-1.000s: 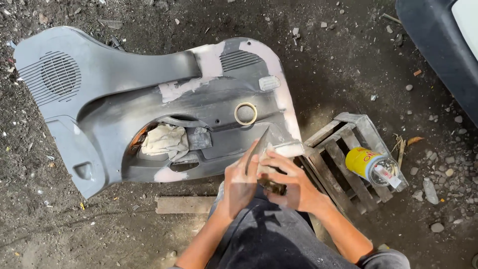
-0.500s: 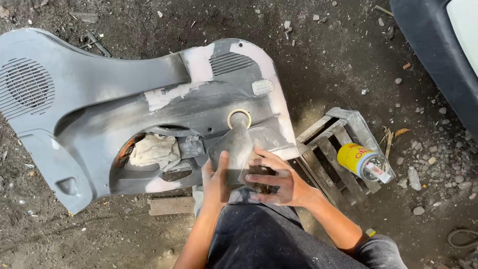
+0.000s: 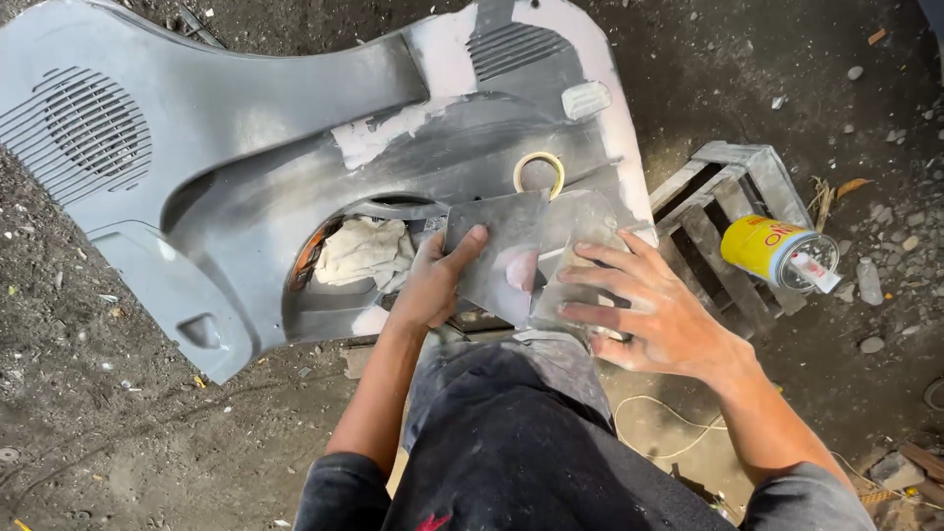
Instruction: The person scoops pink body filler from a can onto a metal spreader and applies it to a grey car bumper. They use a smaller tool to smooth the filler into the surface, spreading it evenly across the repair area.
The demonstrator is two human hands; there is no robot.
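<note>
Left hand: the left hand [image 3: 433,285] grips the grey sanding sheet [image 3: 497,258] by its left edge, thumb lying across the face, fingers tucked behind it.
Right hand: the right hand [image 3: 649,315] is spread flat, fingers splayed, pressing on a second grey sheet [image 3: 580,246] just beside the first; it presses rather than grips.
Sheets: both lie over the lower right part of the door panel, overlapping at the middle, dull and smudged.
Door panel: a grey car door panel [image 3: 246,177] lies face up on the dirt, speaker grille [image 3: 84,128] at far left, pale filler patches [image 3: 393,133] along the upper middle and the right edge.
Tape roll: a small roll of masking tape [image 3: 539,172] sits on the panel right above the sheets.
Rag: a crumpled whitish rag [image 3: 362,251] is stuffed into the pocket opening, just left of the left hand.
Crate: a weathered wooden crate [image 3: 728,211] stands against the panel's right edge.
Can: a yellow spray can [image 3: 772,251] lies on its side across the crate, nozzle end pointing right.
Ground: dark packed dirt [image 3: 128,433] with pebbles, and a thin pale cord [image 3: 654,433] near the person's right knee.
</note>
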